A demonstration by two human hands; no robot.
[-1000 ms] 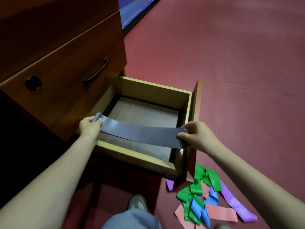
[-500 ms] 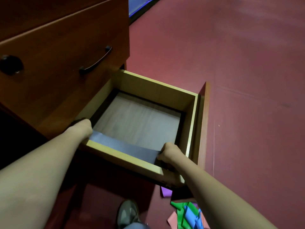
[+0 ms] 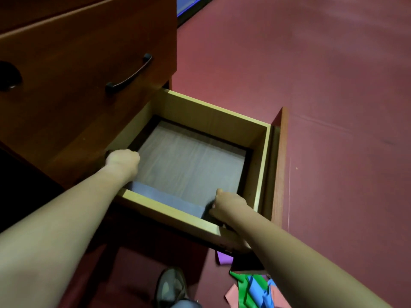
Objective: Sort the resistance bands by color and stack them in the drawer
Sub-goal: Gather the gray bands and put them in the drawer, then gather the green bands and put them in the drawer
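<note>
progress: early, one band in | grey band (image 3: 164, 196) lies flat on the drawer (image 3: 213, 110) bottom, against the near wall | right grip (image 3: 229, 204) curls onto its right end | left grip (image 3: 122, 160) fisted at its left end, hold cannot be told | remaining: green, blue, pink, purple bands (image 3: 251, 287) heaped unsorted on the floor (image 3: 322, 96)

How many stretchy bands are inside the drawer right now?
1. The grey-blue resistance band lies along the drawer's near wall; the right hand grips one end, the left hand is by the other. That wall may hide more.
</note>
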